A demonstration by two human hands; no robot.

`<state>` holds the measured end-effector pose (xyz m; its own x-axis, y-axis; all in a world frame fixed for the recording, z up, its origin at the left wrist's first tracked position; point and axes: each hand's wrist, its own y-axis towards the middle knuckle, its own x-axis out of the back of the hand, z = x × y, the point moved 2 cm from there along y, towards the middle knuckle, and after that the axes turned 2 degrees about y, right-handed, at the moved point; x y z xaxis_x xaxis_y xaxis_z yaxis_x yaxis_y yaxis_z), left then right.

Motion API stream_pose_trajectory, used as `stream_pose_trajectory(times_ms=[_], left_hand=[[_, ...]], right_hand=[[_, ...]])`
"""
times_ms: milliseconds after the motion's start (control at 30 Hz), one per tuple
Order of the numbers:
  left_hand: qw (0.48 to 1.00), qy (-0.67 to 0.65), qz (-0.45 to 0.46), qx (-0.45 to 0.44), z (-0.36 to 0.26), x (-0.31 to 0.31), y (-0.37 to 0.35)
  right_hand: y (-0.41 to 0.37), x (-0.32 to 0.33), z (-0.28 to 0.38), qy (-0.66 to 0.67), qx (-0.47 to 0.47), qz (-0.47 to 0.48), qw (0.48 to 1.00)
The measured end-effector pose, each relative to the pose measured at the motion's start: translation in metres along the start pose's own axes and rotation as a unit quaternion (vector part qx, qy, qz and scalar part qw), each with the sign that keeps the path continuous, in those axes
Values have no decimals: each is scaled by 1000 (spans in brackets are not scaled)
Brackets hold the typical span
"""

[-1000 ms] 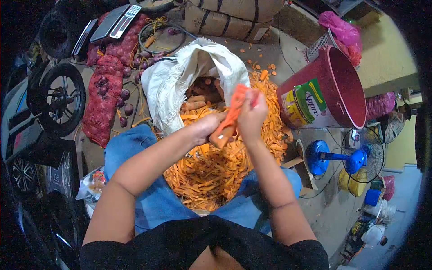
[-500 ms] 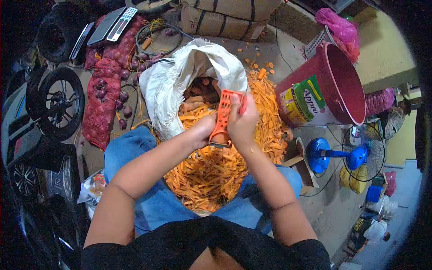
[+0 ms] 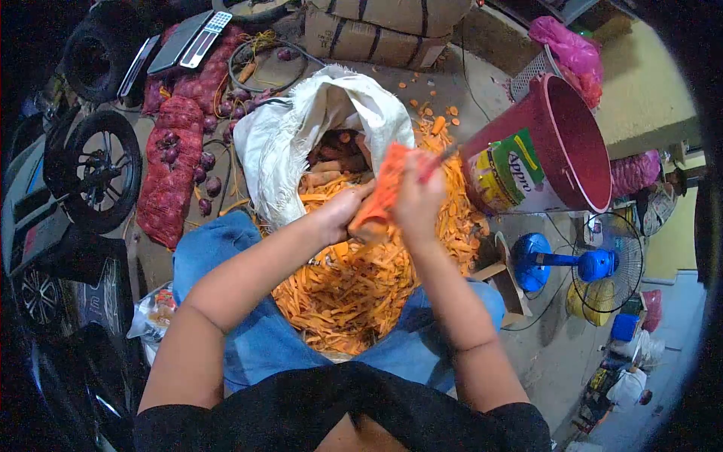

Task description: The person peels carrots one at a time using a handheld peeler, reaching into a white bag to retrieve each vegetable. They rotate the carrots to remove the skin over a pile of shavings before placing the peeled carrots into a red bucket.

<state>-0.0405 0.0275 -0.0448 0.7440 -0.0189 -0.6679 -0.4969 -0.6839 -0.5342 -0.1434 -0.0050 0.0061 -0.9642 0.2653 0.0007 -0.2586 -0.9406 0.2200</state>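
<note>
In my right hand [image 3: 420, 202] is an orange peeler [image 3: 385, 184] with a perforated body, blurred by motion. A red-handled tool [image 3: 433, 167], apparently a knife, sticks out of the same fist to the upper right. My left hand [image 3: 343, 216] is closed on a carrot [image 3: 369, 228], whose near end shows under the peeler; the rest is hidden. Both hands are above a heap of carrot peelings [image 3: 343, 294] between my legs. Just beyond them, a white woven sack [image 3: 267, 154] lies open with carrots [image 3: 325, 178] inside.
A red bucket [image 3: 520, 143] leans at the right, near a blue fan [image 3: 533, 261]. Red net bags of onions [image 3: 169, 200] and a scale [image 3: 181, 45] are at the left, beside a motorcycle wheel [image 3: 102, 173]. Strapped bales [image 3: 376, 38] stand at the back.
My right hand has tilted the peeler to the right and shifted slightly right; the red-handled tool now points toward the bucket. My left hand has hardly moved.
</note>
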Motion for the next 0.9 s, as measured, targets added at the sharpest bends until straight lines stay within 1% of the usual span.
stream_pose_trajectory(times_ms=[33,67,100,133,167,200,233,267,300,333,367,400,433,467,500,533,567,600,667,700,733,767,800,833,867,900], left_hand=[[999,-26,-27,-30,-2,-8,-4],[999,-27,-28,-28,-2,-10,-7],[999,32,-21,-35,-1,-10,-9],[995,91,-13,-44,-2,-11,-12],[994,108,-6,6,-3,-17,-20],[994,110,-6,6,-2,-18,-25],[989,143,12,21,0,-20,-29],[983,175,29,38,2,-20,-33],[982,184,35,30,7,-10,-28],[982,186,33,29,3,-9,-28],[991,133,-10,25,-2,-7,-27],[995,77,-52,21,-5,-6,-26],[996,22,-91,-2,-5,-3,-20],[996,19,-91,-2,-6,-5,-18],[996,-5,-87,-23,-7,-7,-16],[995,-29,-82,-44,-8,-9,-14],[995,-10,-73,-64,-9,-12,-15],[995,-10,-73,-61,-7,-12,-17],[994,77,-69,-42,-4,-13,-21],[990,122,-66,-33,-2,-14,-22],[990,123,-65,-34,0,-14,-21],[993,107,-40,-4,3,-12,-19],[995,90,-14,28,6,-12,-18],[995,92,-13,29,5,-12,-18],[997,68,-2,39,4,-13,-18],[998,42,8,48,2,-14,-17]], right_hand=[[-9,-5,0,-72,60,31,995],[-14,-8,0,-142,118,62,981],[-8,-5,-5,-143,117,63,981],[8,4,-11,-177,113,14,978],[25,14,-15,-210,106,-37,971],[42,28,-19,-123,37,-77,989],[61,44,-22,-34,-32,-116,992],[83,71,-50,-118,-10,-198,973],[94,87,-76,-198,12,-277,940],[88,81,-59,-196,12,-278,940],[77,67,-27,-88,19,-211,973],[67,53,-10,20,24,-140,990],[62,43,-24,28,-3,-123,992],[43,25,-9,20,14,-61,998],[18,8,8,13,31,-1,999],[-4,-4,8,-49,58,44,996],[-18,-11,7,-111,84,88,986],[-17,-11,5,-112,82,88,986],[-4,-9,0,-138,101,42,984],[18,3,-27,-138,89,-5,986],[39,18,-34,-109,54,-49,991],[55,29,-38,-79,19,-93,992],[61,35,-43,-78,19,-96,992],[65,40,-47,-111,24,-122,986],[67,44,-48,-144,31,-148,978],[67,44,-46,-165,18,-155,974]])
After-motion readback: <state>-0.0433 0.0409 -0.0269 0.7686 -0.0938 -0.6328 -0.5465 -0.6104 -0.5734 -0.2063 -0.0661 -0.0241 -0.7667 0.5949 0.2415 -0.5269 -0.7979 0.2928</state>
